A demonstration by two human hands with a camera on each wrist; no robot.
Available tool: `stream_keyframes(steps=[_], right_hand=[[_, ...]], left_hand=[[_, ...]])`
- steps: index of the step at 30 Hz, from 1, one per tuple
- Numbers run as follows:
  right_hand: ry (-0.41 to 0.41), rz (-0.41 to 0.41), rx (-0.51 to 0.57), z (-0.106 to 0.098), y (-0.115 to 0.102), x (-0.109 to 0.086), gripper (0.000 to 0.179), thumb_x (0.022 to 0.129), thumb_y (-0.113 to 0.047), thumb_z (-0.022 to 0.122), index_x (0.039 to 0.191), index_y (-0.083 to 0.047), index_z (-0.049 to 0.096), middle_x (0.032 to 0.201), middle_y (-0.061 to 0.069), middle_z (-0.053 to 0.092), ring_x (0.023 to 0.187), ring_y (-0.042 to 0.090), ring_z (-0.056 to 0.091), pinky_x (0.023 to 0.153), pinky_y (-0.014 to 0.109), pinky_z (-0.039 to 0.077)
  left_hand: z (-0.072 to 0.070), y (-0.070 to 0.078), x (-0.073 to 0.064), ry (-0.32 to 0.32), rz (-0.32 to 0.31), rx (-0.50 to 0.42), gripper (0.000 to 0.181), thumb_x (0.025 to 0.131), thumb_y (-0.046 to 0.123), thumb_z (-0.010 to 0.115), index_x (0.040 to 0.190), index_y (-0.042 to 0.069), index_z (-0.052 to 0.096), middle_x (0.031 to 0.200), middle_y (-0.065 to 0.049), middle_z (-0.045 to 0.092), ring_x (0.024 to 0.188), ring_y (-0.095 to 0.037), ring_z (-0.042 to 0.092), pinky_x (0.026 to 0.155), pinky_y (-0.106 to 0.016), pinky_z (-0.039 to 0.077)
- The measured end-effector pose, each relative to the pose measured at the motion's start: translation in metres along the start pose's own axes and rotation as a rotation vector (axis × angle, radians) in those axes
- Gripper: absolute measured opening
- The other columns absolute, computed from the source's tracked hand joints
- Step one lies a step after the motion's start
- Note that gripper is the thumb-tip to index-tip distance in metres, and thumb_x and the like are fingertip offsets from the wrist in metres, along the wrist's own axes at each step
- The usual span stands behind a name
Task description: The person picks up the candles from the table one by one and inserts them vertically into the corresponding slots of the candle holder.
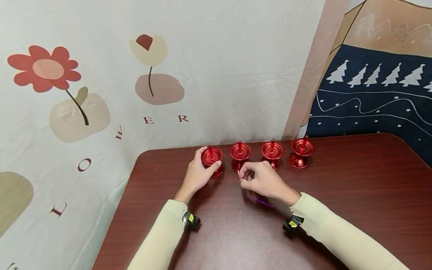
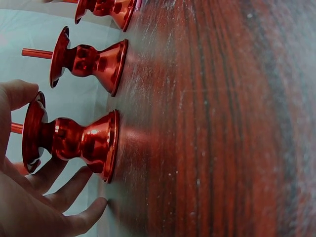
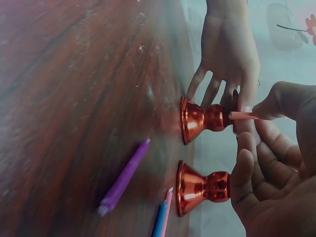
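Note:
My left hand (image 1: 197, 171) grips the leftmost shiny red metal candle holder (image 2: 69, 140) by its wide cup, thumb at the near side of the rim. The holder stands upright on the table, with a thin red rod rising from its middle. To the right, my right hand (image 1: 261, 178) pinches a slim pink candle (image 3: 242, 115) between thumb and fingertip, above the table. In the right wrist view that candle overlaps the gripped holder. A purple candle (image 1: 263, 202) lies on the table below my right hand, and a blue candle (image 3: 160, 221) lies beside another pink one (image 3: 168, 201).
Three more red holders stand in a row to the right: one next to the gripped one (image 1: 240, 152), one behind my right hand (image 1: 272, 151), one at the end (image 1: 301, 150). The brown wooden table (image 1: 215, 250) ends just behind them at a printed cloth backdrop (image 1: 234, 68).

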State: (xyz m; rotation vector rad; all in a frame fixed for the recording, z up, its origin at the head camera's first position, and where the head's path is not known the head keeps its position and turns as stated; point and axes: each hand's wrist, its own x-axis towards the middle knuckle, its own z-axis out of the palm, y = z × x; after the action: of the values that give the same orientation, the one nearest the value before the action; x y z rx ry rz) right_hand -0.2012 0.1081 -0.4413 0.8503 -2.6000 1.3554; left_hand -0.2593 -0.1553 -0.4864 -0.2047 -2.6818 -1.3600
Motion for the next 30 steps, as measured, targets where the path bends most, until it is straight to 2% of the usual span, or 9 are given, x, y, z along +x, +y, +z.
stream_keyframes(steps=[6,9,13,14,18,23,25,28,30], right_hand=[[0.066,-0.03,0.026,0.005,-0.008,0.013,0.009,0.083,-0.006,0.072,0.088,-0.013,0.07,0.079,-0.008,0.068,0.07,0.008,0.065,0.065,0.024,0.054],[0.119,-0.053,0.035,0.008,-0.011,0.021,0.008,0.086,-0.005,0.073,0.089,-0.013,0.071,0.079,-0.007,0.068,0.07,0.009,0.065,0.064,0.025,0.054],[0.187,-0.085,0.046,0.013,-0.017,0.032,0.009,0.088,-0.006,0.075,0.089,-0.013,0.07,0.079,-0.004,0.068,0.069,0.011,0.065,0.064,0.025,0.053],[0.205,-0.093,0.053,0.015,-0.018,0.034,0.008,0.088,-0.006,0.075,0.09,-0.012,0.071,0.08,-0.004,0.068,0.069,0.011,0.065,0.064,0.025,0.053],[0.286,-0.126,0.07,0.02,-0.021,0.044,0.005,0.09,-0.007,0.074,0.093,-0.01,0.073,0.083,-0.002,0.068,0.071,0.015,0.064,0.064,0.026,0.052],[0.369,-0.166,0.087,0.024,-0.024,0.053,0.006,0.093,-0.003,0.076,0.096,-0.008,0.074,0.085,0.001,0.07,0.07,0.017,0.062,0.064,0.027,0.052],[0.375,-0.169,0.098,0.024,-0.025,0.056,0.006,0.094,-0.002,0.076,0.098,-0.007,0.075,0.087,0.003,0.072,0.07,0.016,0.063,0.065,0.026,0.052],[0.373,-0.179,0.113,0.026,-0.025,0.061,0.005,0.097,-0.002,0.075,0.101,-0.005,0.075,0.09,0.005,0.074,0.071,0.015,0.063,0.066,0.025,0.052],[0.37,-0.187,0.113,0.026,-0.026,0.064,0.004,0.098,-0.003,0.074,0.102,-0.004,0.075,0.092,0.005,0.074,0.071,0.015,0.064,0.066,0.025,0.052]], left_hand=[[0.009,-0.021,0.007,0.027,-0.004,0.035,0.082,0.093,0.048,0.084,0.16,0.018,0.048,0.14,-0.013,0.071,0.129,-0.028,0.067,0.106,-0.048,0.055],[0.006,-0.017,0.004,0.027,0.015,0.026,0.081,0.093,0.046,0.085,0.159,0.016,0.048,0.14,-0.015,0.071,0.128,-0.028,0.068,0.106,-0.048,0.055],[0.009,-0.027,0.006,0.026,0.049,0.017,0.082,0.093,0.051,0.084,0.157,0.015,0.049,0.138,-0.018,0.071,0.126,-0.03,0.069,0.106,-0.053,0.056],[0.014,-0.039,0.011,0.032,0.05,0.026,0.083,0.093,0.055,0.084,0.157,0.016,0.049,0.137,-0.016,0.072,0.124,-0.029,0.069,0.104,-0.053,0.057],[0.016,-0.042,0.01,0.037,0.07,0.04,0.081,0.091,0.056,0.086,0.153,0.017,0.051,0.133,-0.013,0.073,0.119,-0.027,0.07,0.099,-0.05,0.059],[-0.001,0.005,-0.013,-0.006,0.055,-0.022,0.076,0.093,0.04,0.087,0.151,0.007,0.051,0.134,-0.021,0.071,0.119,-0.036,0.071,0.101,-0.052,0.058],[-0.009,0.027,-0.024,-0.025,0.021,-0.045,0.075,0.093,0.034,0.087,0.151,0.005,0.05,0.136,-0.022,0.07,0.121,-0.036,0.071,0.104,-0.054,0.057],[-0.011,0.034,-0.028,-0.038,-0.009,-0.046,0.073,0.093,0.032,0.088,0.15,0.006,0.05,0.135,-0.02,0.07,0.12,-0.034,0.071,0.104,-0.052,0.057],[-0.011,0.035,-0.03,-0.034,0.003,-0.055,0.072,0.092,0.033,0.088,0.148,0.007,0.051,0.133,-0.02,0.071,0.117,-0.034,0.072,0.101,-0.051,0.059]])
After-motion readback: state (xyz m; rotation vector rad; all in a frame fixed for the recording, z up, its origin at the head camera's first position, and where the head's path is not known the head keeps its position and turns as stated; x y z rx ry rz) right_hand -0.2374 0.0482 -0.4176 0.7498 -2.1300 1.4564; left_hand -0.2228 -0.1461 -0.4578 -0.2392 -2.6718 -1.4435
